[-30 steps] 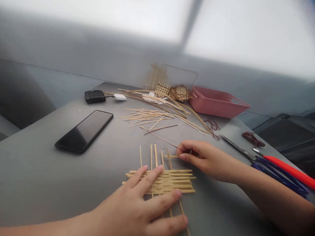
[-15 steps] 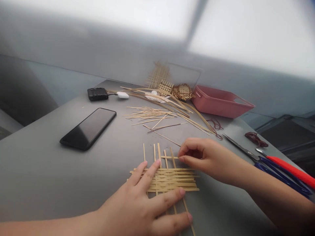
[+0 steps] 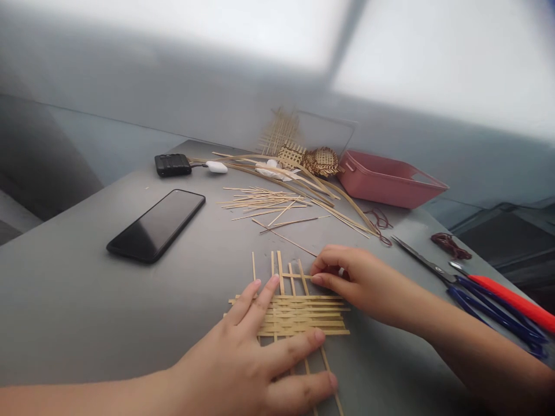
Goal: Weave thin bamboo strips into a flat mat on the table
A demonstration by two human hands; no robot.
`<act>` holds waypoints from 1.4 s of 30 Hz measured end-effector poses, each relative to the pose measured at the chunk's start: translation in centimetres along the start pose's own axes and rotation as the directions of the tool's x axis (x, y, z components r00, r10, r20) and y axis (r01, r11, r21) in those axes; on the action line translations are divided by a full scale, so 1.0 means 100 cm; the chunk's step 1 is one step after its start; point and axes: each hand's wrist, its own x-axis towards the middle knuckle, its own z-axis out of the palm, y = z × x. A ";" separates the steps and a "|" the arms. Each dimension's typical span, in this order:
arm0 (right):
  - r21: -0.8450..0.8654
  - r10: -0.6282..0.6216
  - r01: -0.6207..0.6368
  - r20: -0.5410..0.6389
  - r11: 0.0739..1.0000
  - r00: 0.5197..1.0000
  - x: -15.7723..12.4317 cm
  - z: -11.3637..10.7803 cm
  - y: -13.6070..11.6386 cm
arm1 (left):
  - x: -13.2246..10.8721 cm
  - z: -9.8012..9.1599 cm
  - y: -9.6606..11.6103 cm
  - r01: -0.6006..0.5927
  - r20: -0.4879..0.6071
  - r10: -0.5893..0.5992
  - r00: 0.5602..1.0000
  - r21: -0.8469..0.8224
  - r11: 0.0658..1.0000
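Observation:
A small mat of woven bamboo strips (image 3: 303,315) lies on the grey table, its upright strips sticking out above and below the close-packed cross strips. My left hand (image 3: 264,346) rests over its left and lower part with the fingers spread, hiding some of the weave. At the mat's upper right, my right hand (image 3: 340,274) pinches the right end of a thin bamboo strip (image 3: 295,275). That strip runs leftward among the upright ends, apart from the packed rows below it. Its left tip is close to my left fingertips.
Loose thin sticks (image 3: 264,199) lie beyond the mat. Behind them are long curved strips, small woven pieces (image 3: 323,160) and a pink basket (image 3: 390,179). A phone (image 3: 158,225) and black device (image 3: 172,165) lie left; scissors (image 3: 455,283), a red-handled tool (image 3: 511,300) and brown cord (image 3: 451,245) right.
My right hand has shifted very slightly left, with the thin strip still pinched. My left hand has hardly moved, its upper fingertips a touch farther up the mat.

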 end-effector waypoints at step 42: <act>0.045 -0.098 0.096 0.045 0.994 0.994 -0.011 -0.010 0.017 | 0.008 -0.018 -0.001 0.028 0.213 0.000 0.977 -0.129 0.991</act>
